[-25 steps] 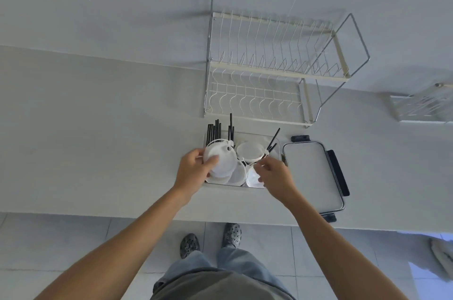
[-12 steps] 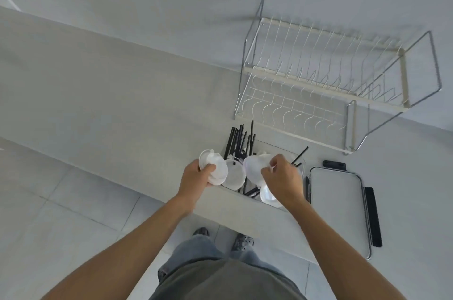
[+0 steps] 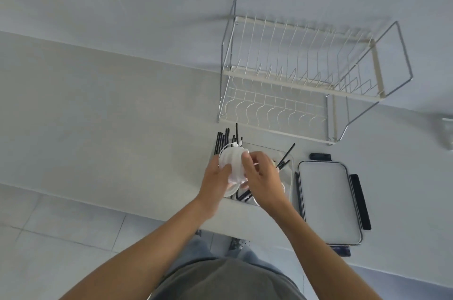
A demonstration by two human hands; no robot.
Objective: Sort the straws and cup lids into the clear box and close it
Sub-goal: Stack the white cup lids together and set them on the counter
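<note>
While both hands, left hand (image 3: 215,181) and right hand (image 3: 261,181), pinch the stacked cup lids (image 3: 232,161) above the clear box (image 3: 290,177), align their rims, then lower them beside the straws (image 3: 221,140).

Your left hand (image 3: 217,181) and right hand (image 3: 261,178) both grip a stack of white cup lids (image 3: 232,161) over the clear box (image 3: 289,177) on the counter (image 3: 110,128). Black straws (image 3: 221,140) stick out of the box; its lid (image 3: 328,201) lies just beside it, below the dish rack (image 3: 306,79).
</note>
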